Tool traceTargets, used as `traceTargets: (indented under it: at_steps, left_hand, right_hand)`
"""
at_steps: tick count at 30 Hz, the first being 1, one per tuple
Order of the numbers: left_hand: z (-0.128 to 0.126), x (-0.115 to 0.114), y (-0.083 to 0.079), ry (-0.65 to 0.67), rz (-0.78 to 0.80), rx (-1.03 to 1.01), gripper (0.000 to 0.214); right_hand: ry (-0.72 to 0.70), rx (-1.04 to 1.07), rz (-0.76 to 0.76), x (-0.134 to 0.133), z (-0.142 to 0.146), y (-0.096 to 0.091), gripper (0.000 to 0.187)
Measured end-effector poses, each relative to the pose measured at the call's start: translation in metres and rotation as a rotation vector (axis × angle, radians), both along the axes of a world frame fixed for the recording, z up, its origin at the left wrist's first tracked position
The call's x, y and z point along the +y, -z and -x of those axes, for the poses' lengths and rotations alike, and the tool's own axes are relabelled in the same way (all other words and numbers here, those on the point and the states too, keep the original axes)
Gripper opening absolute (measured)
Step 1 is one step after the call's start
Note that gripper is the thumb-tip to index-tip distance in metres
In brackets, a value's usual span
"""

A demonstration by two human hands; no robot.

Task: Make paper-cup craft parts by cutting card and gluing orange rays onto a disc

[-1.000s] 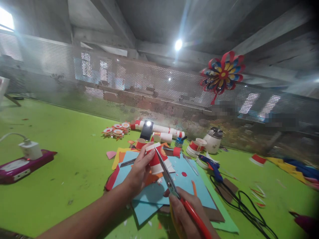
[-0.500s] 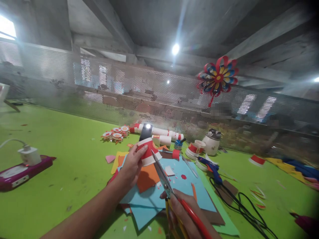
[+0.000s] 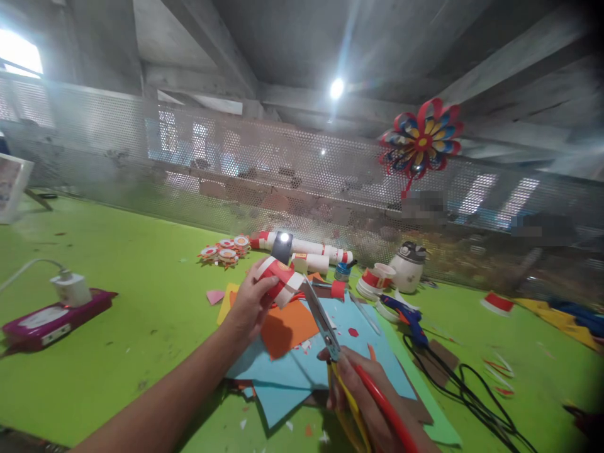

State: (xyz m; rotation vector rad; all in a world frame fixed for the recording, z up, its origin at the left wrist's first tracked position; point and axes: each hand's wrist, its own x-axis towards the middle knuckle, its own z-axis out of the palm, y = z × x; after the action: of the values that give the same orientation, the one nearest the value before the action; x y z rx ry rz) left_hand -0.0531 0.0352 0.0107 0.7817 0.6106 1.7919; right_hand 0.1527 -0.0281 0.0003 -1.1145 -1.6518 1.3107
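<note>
My left hand (image 3: 249, 303) is closed around a red and white paper cup piece (image 3: 279, 277), tilted on its side with its pale edge toward the right. In my right hand (image 3: 361, 384) are scissors (image 3: 324, 319) with one red and one yellow handle. Their blades point up and left, and the tips lie at or very near the cup piece's right edge; contact is hard to tell. Below both hands spread light blue paper sheets (image 3: 287, 371) and an orange sheet (image 3: 290, 327), sprinkled with small paper scraps.
A blue glue gun (image 3: 408, 316) with a black cord lies right of the papers. Behind stand a white jar (image 3: 408, 272), a blue ink bottle (image 3: 342, 272) and white paper rolls (image 3: 311, 246). A purple power strip (image 3: 61, 318) sits left. A red-white cup piece (image 3: 497, 304) rests far right.
The cup piece has turned in my left hand and now lies tilted sideways. My scissors have drawn back to its right edge, where before their tips overlapped it. The view has shifted slightly.
</note>
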Motion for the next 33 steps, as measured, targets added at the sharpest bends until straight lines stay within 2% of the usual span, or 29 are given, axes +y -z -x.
traceTargets:
  at_steps: [3,6,10,14,17,21,27,29,33]
  left_hand:
    - [-0.001,-0.005,-0.003,0.027,-0.021,0.019,0.063]
    - [-0.002,-0.009,-0.005,0.067,-0.004,0.045,0.069]
    - [-0.001,-0.009,-0.004,0.131,-0.017,0.069,0.064]
    - [0.001,-0.006,-0.001,0.174,-0.061,0.070,0.046]
    - [0.001,-0.006,-0.001,0.190,-0.082,0.070,0.041]
    - [0.000,-0.008,-0.003,0.191,-0.052,0.120,0.056]
    - [-0.003,-0.009,-0.006,0.170,-0.023,0.157,0.069]
    - [-0.003,-0.010,-0.007,0.175,0.002,0.153,0.070]
    - [-0.004,-0.012,-0.006,0.267,-0.008,0.111,0.070]
  right_hand:
    - [-0.017,-0.023,-0.037,-0.001,-0.003,-0.001,0.058]
    - [-0.072,-0.023,-0.067,-0.001,-0.004,0.001,0.055]
    - [-0.053,0.061,-0.015,0.000,-0.004,0.008,0.053]
    - [-0.070,0.039,-0.035,0.000,-0.005,0.008,0.049]
    - [-0.084,-0.013,-0.094,0.000,-0.008,0.004,0.051]
    - [-0.065,-0.129,-0.173,0.000,-0.011,0.001,0.055]
    - [0.002,-0.338,-0.502,0.007,-0.011,0.001,0.038]
    - [0.006,-0.381,-0.530,0.011,-0.012,0.002,0.036]
    - [-0.024,-0.447,-0.572,0.018,-0.014,0.006,0.034]
